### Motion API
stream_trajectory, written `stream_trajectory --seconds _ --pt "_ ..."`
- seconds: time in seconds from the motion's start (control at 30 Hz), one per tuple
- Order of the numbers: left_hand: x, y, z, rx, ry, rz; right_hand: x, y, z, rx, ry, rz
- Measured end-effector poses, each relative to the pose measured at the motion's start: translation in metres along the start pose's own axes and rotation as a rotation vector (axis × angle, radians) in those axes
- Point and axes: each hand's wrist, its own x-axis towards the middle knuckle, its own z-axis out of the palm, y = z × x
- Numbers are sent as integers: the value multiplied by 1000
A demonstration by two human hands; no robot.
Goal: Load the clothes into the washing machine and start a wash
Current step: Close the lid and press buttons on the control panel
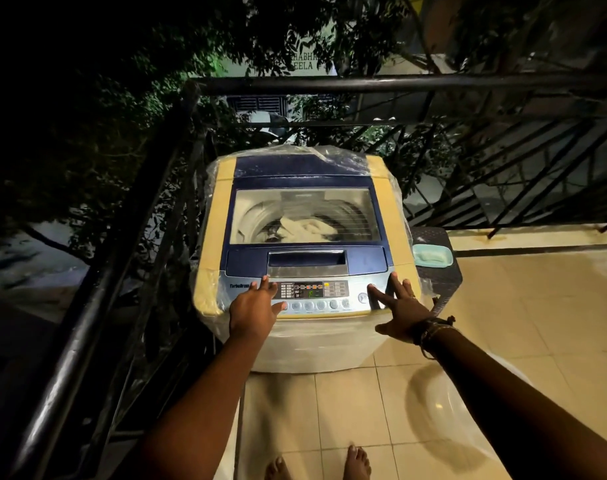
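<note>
Item: washing machine [302, 237], standing on a tiled balcony by the railing [330, 85]. Lid [304, 216] down; we are seeing the clothes [305, 230] through its window, lying in the drum. We are resting both hands on the control panel [316, 294]: left hand [255, 306] and right hand [401, 306], fingers spread, grasping nothing. Advice: we are pressing one button at a time, checking the lit display before start.
</note>
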Motion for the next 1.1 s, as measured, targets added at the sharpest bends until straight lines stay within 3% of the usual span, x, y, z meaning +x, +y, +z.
stream_trajectory --seconds 0.63,0.9,1.1 --pt "20 23 0 -218 91 -335 -12 -7 3 -225 38 -75" --pt "19 30 -11 -130 50 -294 -19 -12 18 -259 32 -38" --pt "5 13 -1 -101 78 -127 -25 -18 18 -272 4 6"
